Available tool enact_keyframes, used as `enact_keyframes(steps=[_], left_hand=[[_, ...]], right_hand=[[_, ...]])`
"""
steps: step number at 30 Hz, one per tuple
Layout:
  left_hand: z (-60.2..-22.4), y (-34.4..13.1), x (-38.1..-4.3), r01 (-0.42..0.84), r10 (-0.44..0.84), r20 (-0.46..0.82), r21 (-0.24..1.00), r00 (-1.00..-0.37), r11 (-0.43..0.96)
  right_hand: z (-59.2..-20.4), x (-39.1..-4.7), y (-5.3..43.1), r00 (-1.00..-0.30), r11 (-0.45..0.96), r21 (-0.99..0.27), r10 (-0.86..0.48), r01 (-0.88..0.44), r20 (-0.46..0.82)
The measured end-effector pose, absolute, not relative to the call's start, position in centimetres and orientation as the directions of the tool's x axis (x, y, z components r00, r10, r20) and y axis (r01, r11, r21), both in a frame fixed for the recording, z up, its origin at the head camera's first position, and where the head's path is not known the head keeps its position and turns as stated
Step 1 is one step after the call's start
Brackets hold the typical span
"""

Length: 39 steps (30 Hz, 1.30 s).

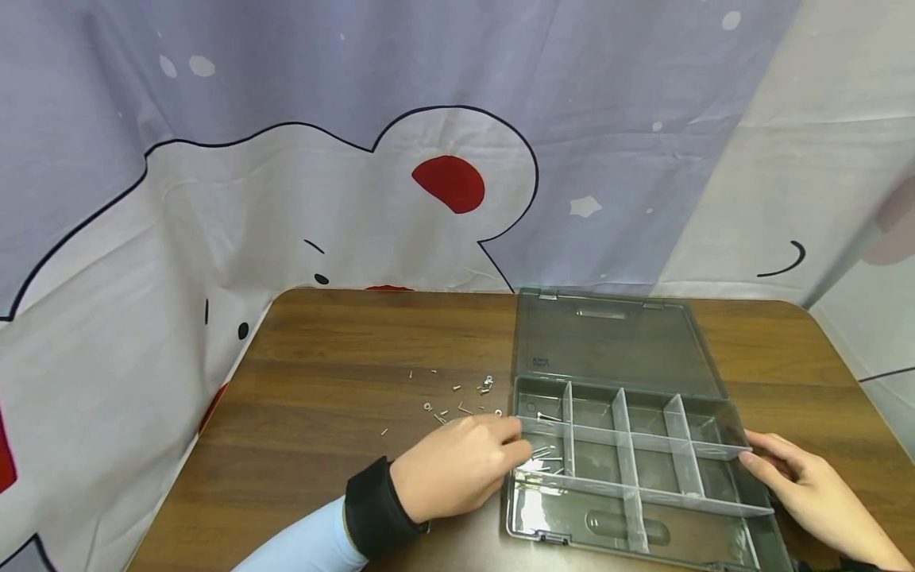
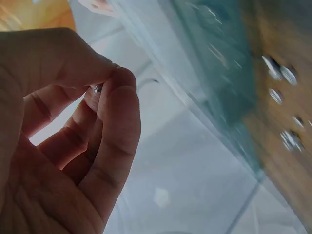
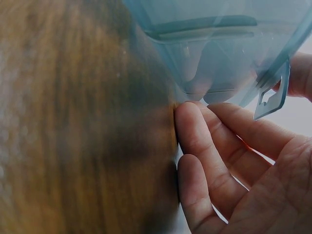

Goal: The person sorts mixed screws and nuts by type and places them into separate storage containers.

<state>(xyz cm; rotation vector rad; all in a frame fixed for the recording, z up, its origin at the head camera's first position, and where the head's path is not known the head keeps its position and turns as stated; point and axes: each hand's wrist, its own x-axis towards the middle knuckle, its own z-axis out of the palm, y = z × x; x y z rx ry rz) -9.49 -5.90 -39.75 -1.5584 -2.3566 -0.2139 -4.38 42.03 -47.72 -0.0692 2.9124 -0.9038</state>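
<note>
A smoky clear plastic compartment box (image 1: 593,409) lies with its lid folded back on the wooden table. My left hand (image 1: 461,465) is over the box's left edge. Between its thumb and fingertips it pinches a small shiny metal piece (image 2: 97,88), mostly hidden by the fingers. Several screws (image 1: 546,454) lie in a left compartment, and one screw (image 1: 549,417) is in the compartment behind. At the box's right side my right hand (image 1: 822,492) grips the wall, thumb at the top edge and fingers low on the outside, near a plastic latch (image 3: 273,97).
Left of the box, loose small screws and nuts (image 1: 486,385) are scattered on the table (image 1: 343,357). The open lid (image 1: 608,342) reaches to the table's back edge. A printed curtain (image 1: 300,199) hangs behind.
</note>
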Motion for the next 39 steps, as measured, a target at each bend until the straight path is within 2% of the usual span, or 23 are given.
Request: enact_keyframes(steps=[5, 11, 39], left_hand=[[-39.8, -4.2, -8.2, 0.929, 0.899, 0.323, -0.121, -0.295, 0.349], [-40.0, -2.9, -7.2, 0.930, 0.907, 0.328, -0.161, -0.264, 0.330], [-39.6, -2.6, -6.9, 0.929, 0.906, 0.312, -0.142, -0.285, 0.341]], right_hand=[[-47.8, -4.4, 41.9, -0.995, 0.819, -0.573, -0.073, -0.022, -0.066], [-47.9, -4.4, 41.7, -0.994, 0.811, -0.585, -0.079, -0.023, -0.070], [-47.9, -4.4, 42.0, -0.992, 0.828, -0.561, -0.072, -0.003, -0.100]])
